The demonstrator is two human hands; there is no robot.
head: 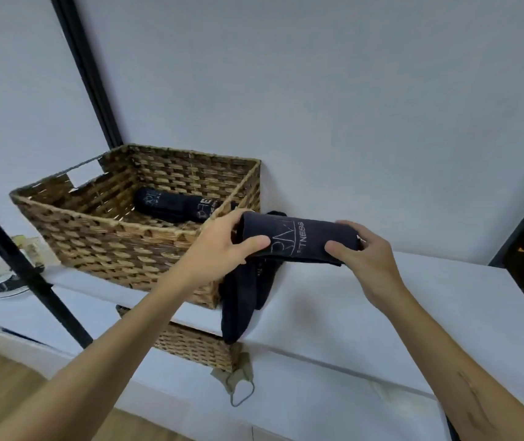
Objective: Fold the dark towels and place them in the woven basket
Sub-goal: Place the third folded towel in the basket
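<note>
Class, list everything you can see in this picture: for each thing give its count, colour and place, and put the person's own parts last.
woven basket: one, brown, on the white shelf top at left.
rolled towels: two, dark with pale lettering, lying inside the woven basket.
held towel: one, dark with pale lettering, folded, held beside the basket's right corner.
loose towels: dark heap, count unclear, on the shelf top beside the basket, drooping over its front edge.
white shelf top: one, white, against the wall.
lower basket: one, brown, under the shelf top.
face mask: one, beige, hanging below the lower basket.
black posts: two, left side.
left hand: grips the held towel's left end.
right hand: grips its right end.
</note>
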